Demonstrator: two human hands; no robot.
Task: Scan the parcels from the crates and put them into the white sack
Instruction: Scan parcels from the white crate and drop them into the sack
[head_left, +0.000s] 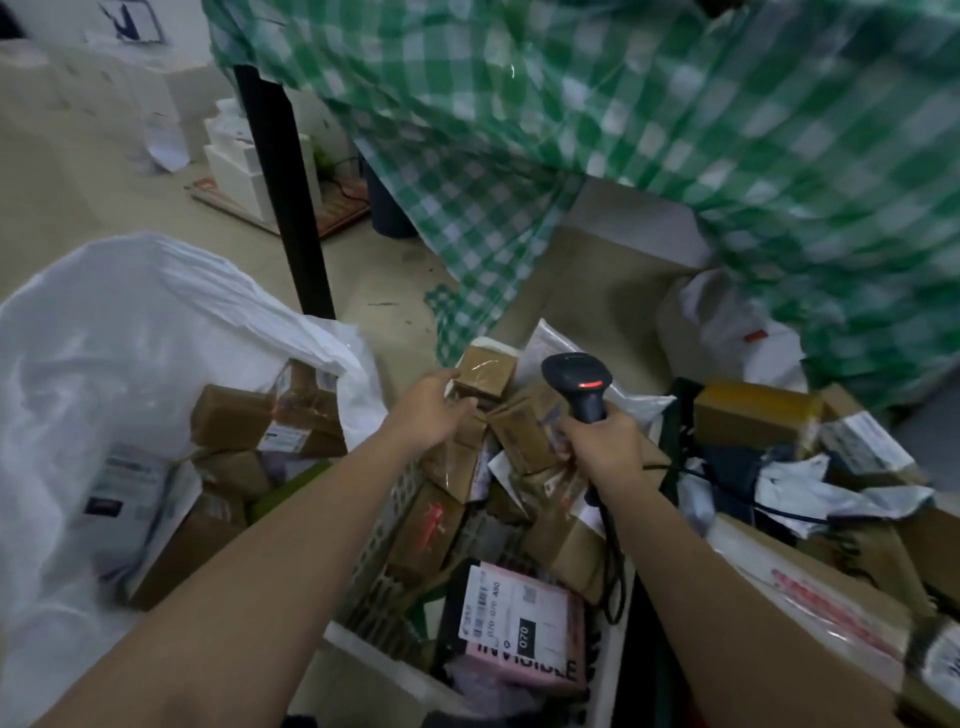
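My left hand (434, 410) grasps a small brown taped parcel (485, 370) at twelve o'clock in the white crate (610, 670); my right hand (605, 447) clenches the black scanner (584, 384), its red light glowing.

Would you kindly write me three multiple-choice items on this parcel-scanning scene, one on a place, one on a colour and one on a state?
1. Where does the white sack lie relative to the white crate?
A. On the person's left of it
B. On the person's right of it
C. Inside it

2. What colour is the checked cloth hanging above the crate?
A. Red and white
B. Green and white
C. Blue and yellow

3. What is the right hand doing?
A. Hanging idle and open
B. Gripping the black scanner
C. Pressing flat on a parcel

Answers: 1 A, the sack fills the left side beside the crate. 2 B, its squares are green and white. 3 B, the fingers curl round the scanner's handle, while the left hand reaches a small brown parcel.
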